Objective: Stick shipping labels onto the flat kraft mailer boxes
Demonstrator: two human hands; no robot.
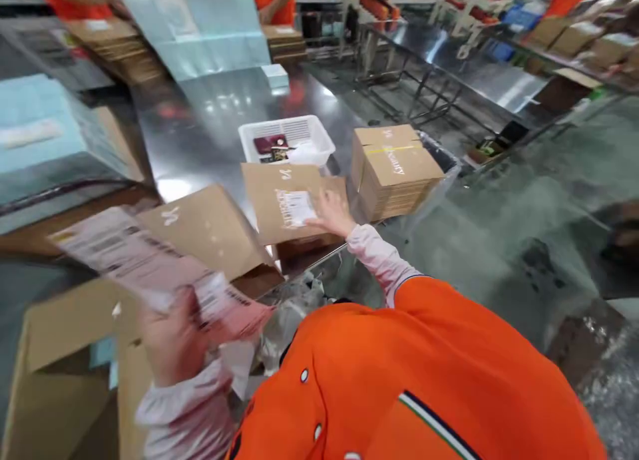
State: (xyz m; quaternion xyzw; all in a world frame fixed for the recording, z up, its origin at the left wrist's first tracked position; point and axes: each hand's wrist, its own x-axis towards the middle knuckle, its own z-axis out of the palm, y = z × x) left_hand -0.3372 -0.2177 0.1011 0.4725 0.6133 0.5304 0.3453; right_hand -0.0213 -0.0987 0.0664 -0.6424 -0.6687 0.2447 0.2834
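My left hand (174, 340) is closed around a long strip of printed shipping labels (164, 270), slightly blurred, with pinkish print and barcodes. Out on the metal table's front edge, my right hand (333, 214) lies with fingers spread against a flat brown carton (267, 210). Its fingertips touch the right edge of a white label (298, 208) on that carton, partly over the white lettering. A second brown carton (202, 230) with a white logo sits just left, partly behind the label strip. More cardboard shows under my right hand.
A white plastic basket (322, 140) with small dark items stands behind the cartons. Strapped flat cartons (394, 174) are stacked at the right. An open cardboard box (74, 380) is at lower left, pale blue boxes (60, 134) above it. People in orange work across the metal table (214, 124).
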